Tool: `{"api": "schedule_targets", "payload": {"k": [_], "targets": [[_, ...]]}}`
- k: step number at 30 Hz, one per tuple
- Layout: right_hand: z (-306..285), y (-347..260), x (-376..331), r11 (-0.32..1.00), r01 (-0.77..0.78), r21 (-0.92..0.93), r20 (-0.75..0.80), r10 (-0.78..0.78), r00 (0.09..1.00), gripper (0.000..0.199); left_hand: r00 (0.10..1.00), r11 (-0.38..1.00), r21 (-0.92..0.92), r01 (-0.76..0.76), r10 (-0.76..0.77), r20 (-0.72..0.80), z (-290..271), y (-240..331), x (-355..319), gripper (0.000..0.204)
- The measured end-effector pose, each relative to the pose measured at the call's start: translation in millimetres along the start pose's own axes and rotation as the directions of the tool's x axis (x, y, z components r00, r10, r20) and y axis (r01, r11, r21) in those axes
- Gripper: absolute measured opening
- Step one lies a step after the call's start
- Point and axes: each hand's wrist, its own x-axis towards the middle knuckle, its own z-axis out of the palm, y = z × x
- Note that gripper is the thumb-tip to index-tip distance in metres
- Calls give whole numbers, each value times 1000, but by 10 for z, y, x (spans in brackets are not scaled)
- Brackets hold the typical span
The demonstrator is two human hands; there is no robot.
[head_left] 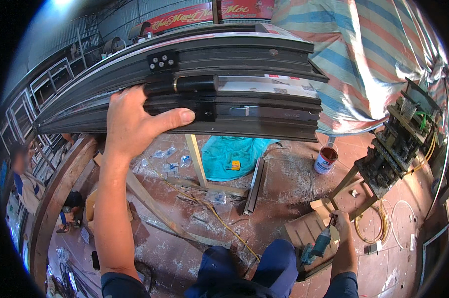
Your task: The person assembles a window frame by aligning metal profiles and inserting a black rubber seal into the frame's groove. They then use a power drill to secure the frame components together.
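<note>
A black door hinge (194,83) with a thick round barrel lies against the dark metal frame profiles (264,110), which are stacked across the upper middle. My left hand (135,116) grips this hinge, its thumb stretched along the lower leaf and its fingers behind the barrel. The upper leaf has several screws in it; the lower one is partly under my thumb. Low on the right, my right hand (339,218) is closed at the nose of a teal power drill (320,243). Its fingertips are small and partly hidden.
Wooden legs (195,161) and a curved beam (61,198) stand below the profiles. A paint bucket (325,160), a turquoise sheet (219,159) and a yellow cord (214,213) lie around the tiled floor. Greasy machinery (390,149) stands right; another person (28,181) sits at left.
</note>
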Motion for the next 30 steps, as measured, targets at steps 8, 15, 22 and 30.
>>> {"api": "schedule_targets", "payload": {"k": [8,15,22,30], "targets": [[-446,17,7,991,-111,-76,94,118,989,15,1000,999,50,1,-1,-1,12,-34,11,71],[-147,-14,-269,995,-90,-39,115,94,989,19,999,995,93,44,-46,22,-18,-5,-4,74],[-137,173,-319,997,-52,50,109,47,993,25,999,977,210,-20,25,-21,2,-17,-22,75],[-528,119,-412,872,490,9,-536,-409,738,43,998,979,197,-50,56,-27,62,-3,-13,74]]}}
